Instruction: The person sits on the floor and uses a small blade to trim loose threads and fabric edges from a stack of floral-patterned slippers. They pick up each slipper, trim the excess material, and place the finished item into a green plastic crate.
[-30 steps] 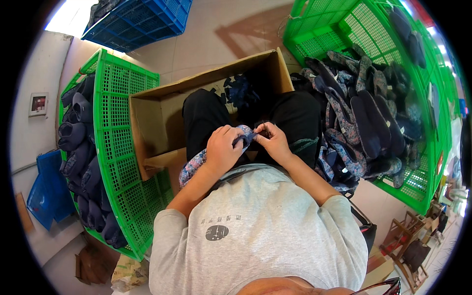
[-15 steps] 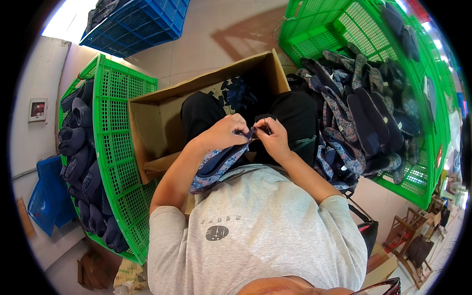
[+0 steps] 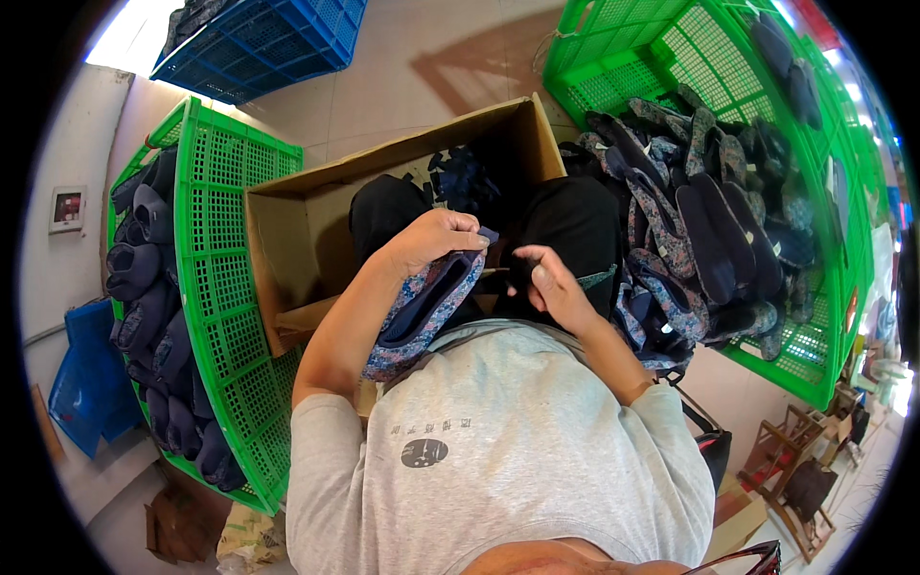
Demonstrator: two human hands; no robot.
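Note:
My left hand (image 3: 433,241) grips one end of a cloth shoe (image 3: 418,326), blue floral outside with a dark navy lining. The shoe lies slanted over my lap, its opening facing up and its lower end against my shirt. Just to the right is my right hand (image 3: 558,289), apart from the shoe, with fingers curled. Something dark and thin shows by those fingers against my black trousers; its kind is too hard to make out. Beyond both hands, navy cloth scraps (image 3: 465,177) lie in a cardboard box (image 3: 302,222) around my knees.
At the left stands a green crate (image 3: 225,240) of dark navy shoes (image 3: 153,326). On the right, another green crate (image 3: 815,359) holds floral and navy shoes (image 3: 704,240) in a heap. A blue crate (image 3: 278,48) is at the far left, and a wooden rack (image 3: 786,446) at the lower right.
My right hand has drawn away from the shoe's end, to the right and slightly nearer me. My left hand keeps hold of the shoe, whose opening now shows more fully.

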